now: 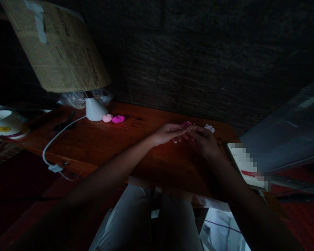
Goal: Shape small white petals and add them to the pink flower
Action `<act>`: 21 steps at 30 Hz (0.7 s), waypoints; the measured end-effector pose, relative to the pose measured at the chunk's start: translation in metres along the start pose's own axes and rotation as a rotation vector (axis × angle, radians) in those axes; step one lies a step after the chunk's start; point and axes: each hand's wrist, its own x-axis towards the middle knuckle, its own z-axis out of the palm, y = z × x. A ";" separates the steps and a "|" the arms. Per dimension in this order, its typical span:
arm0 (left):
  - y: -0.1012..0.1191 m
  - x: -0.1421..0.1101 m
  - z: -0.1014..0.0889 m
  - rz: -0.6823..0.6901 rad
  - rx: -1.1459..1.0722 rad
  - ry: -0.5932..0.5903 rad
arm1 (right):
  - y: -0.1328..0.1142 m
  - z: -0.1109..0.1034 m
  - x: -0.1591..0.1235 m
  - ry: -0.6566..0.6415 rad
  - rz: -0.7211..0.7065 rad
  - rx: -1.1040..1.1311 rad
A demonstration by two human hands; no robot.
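Over the wooden desk, my left hand (165,135) and my right hand (204,139) meet with their fingertips pinched together. Whatever they pinch is too small and dim to make out. Just behind the fingertips shows a cluster of small dark pink bits (185,123); whether it is held or lies on the desk I cannot tell. Right of it, near my right hand, is a pale whitish lump (209,128). Further left, a light pink lump (107,118) and a bright magenta lump (118,119) lie side by side.
A lamp with a newsprint shade (65,52) and white base (94,109) stands at the back left, its cord (48,141) hanging over the edge of the desk (138,153). Dark scissors (65,123) lie nearby. A white cup (2,122) is far left, a book (244,165) right.
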 end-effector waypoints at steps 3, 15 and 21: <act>-0.002 0.000 0.000 -0.007 -0.034 0.014 | 0.003 -0.001 0.000 -0.002 0.019 0.028; -0.003 0.002 0.004 -0.047 -0.211 -0.013 | 0.002 0.001 0.000 -0.016 0.044 0.071; -0.003 0.002 0.004 -0.082 -0.253 0.028 | 0.000 0.001 -0.002 -0.003 0.068 0.058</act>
